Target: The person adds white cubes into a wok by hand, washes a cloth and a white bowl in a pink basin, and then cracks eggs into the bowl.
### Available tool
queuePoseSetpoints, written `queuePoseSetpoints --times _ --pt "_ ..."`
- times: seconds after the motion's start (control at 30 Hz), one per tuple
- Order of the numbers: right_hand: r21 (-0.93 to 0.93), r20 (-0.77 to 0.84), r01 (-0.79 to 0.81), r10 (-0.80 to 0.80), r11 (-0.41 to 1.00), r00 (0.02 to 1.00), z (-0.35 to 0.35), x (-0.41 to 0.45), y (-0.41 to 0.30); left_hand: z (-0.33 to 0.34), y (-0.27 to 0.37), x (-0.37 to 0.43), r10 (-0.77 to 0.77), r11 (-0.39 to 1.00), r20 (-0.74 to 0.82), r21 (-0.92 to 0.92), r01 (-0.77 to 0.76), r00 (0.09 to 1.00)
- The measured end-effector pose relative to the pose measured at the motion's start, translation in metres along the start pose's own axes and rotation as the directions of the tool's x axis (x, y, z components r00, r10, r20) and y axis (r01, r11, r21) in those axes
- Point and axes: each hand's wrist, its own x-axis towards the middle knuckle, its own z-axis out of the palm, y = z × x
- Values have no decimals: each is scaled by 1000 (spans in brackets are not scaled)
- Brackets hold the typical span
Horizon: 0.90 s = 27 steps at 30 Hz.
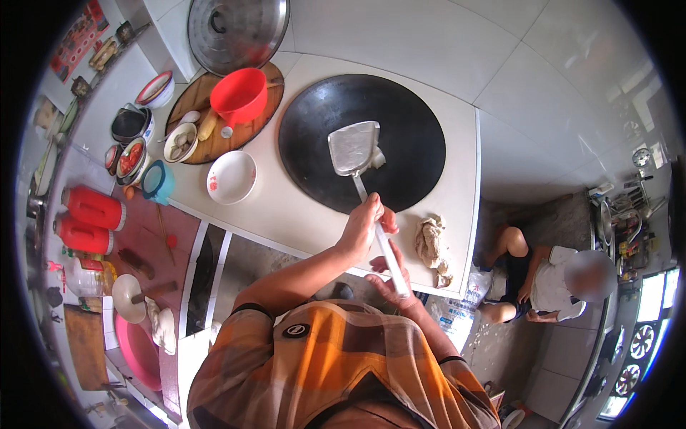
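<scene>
My left hand (360, 229) grips the middle of a metal wok spatula (353, 146). The spatula's broad blade is over a large black wok (305, 155) set into the counter. A small white lump (378, 158) shows at the blade's right edge; what it is I cannot tell. Below, my right hand (394, 281) has its fingers apart around the lower handle, whose end passes in front of the palm. No finger visibly wraps over the handle there. A crumpled beige cloth (430, 241) lies to the right on the counter.
A white bowl (232, 177) stands left of the wok. Behind it, a round wooden board (252, 128) bears a red plastic ladle (238, 94) and a small bowl (180, 142). A large metal lid (241, 32) leans at the back. Someone in white (557, 284) sits at right.
</scene>
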Motion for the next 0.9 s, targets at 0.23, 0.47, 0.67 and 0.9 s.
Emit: queuePoseSetpoints --times 0.23,0.47,0.67,0.9 --pt "714 -221 -38 277 699 935 4 21 -84 -30 -28 3 -272 926 -233 -329 188 934" --pt "621 -207 -233 443 748 872 -7 60 -87 -75 -22 -37 -433 899 26 82 429 901" --pt "414 -215 -267 378 870 900 -53 141 -80 -202 7 -114 -194 329 46 944 21 980" --pt "50 -186 -544 543 837 819 -78 244 -13 -291 65 -104 208 -711 -13 684 160 978"
